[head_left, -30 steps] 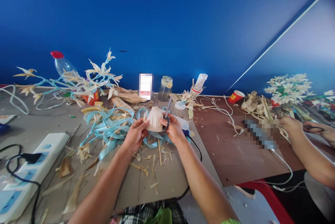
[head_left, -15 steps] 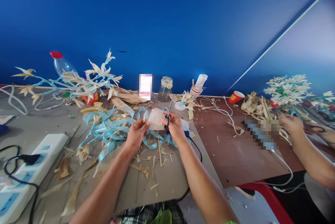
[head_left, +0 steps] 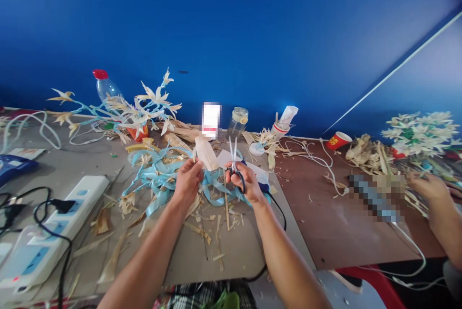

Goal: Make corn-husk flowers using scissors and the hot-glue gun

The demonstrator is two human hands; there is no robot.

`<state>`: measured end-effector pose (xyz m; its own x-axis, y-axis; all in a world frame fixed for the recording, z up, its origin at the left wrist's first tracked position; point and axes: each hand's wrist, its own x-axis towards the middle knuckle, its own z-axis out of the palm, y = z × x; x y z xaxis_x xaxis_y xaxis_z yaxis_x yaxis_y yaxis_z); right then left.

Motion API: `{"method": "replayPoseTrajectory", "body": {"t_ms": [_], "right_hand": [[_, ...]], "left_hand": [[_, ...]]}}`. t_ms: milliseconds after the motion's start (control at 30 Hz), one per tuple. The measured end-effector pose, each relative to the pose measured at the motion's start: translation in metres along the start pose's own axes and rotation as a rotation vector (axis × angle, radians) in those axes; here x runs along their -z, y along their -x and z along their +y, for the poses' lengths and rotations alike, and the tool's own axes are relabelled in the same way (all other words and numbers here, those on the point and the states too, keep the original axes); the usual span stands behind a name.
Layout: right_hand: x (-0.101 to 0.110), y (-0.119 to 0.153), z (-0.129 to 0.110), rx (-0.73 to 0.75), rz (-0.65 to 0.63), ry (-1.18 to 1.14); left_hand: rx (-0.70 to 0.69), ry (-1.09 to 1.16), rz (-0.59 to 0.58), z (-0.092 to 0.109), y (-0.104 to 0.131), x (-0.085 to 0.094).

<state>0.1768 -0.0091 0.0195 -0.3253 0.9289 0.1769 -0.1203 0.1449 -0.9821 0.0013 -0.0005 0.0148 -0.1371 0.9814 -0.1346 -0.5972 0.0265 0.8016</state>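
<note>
My left hand (head_left: 189, 176) pinches the lower left edge of a pale corn husk piece (head_left: 207, 153), which stands up above the fingers. To its right, my right hand (head_left: 247, 180) has its fingers in the black handles of a pair of scissors (head_left: 234, 152). The blades point upward, slightly parted, and are apart from the husk. Under and beyond my hands lie loops of light blue ribbon (head_left: 159, 174). A white card-like sheet (head_left: 224, 159) shows between the husk and the scissors, over a dark blue object that is mostly hidden.
Husk flower branches (head_left: 144, 107) in a red cup stand at the back left. A power strip (head_left: 72, 227) with black cables lies front left. A glass jar (head_left: 238, 121) and a white-and-red cup (head_left: 280, 128) stand by the wall. At right, another person's hand (head_left: 431, 186) works near white flowers (head_left: 420, 135).
The scissors have been turned in my right hand, and their blades now show parted. My right hand has let go of the husk, which my left hand alone holds, tilted upright. The view has shifted left.
</note>
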Motion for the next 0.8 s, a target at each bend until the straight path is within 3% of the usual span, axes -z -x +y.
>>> {"method": "replayPoseTrajectory", "body": {"t_ms": [100, 233, 400, 467, 600, 800], "right_hand": [[-0.005, 0.003, -0.01, -0.059, -0.118, 0.073], [-0.007, 0.005, -0.016, -0.109, -0.138, 0.159], [-0.001, 0.006, -0.011, -0.011, -0.193, 0.096], [0.001, 0.007, -0.011, -0.019, -0.301, 0.033], [-0.002, 0.005, -0.012, -0.227, -0.546, 0.104], [-0.005, 0.001, -0.013, -0.269, -0.375, 0.197]], "left_hand": [[-0.016, -0.01, 0.058, 0.002, -0.001, 0.001], [-0.034, -0.018, 0.081, 0.002, -0.002, 0.002], [-0.031, -0.036, 0.098, 0.001, -0.003, 0.004], [-0.035, -0.041, 0.119, 0.001, -0.005, 0.005], [-0.032, -0.04, 0.158, 0.001, -0.006, 0.005], [-0.017, 0.014, 0.134, 0.003, -0.004, 0.003]]}}
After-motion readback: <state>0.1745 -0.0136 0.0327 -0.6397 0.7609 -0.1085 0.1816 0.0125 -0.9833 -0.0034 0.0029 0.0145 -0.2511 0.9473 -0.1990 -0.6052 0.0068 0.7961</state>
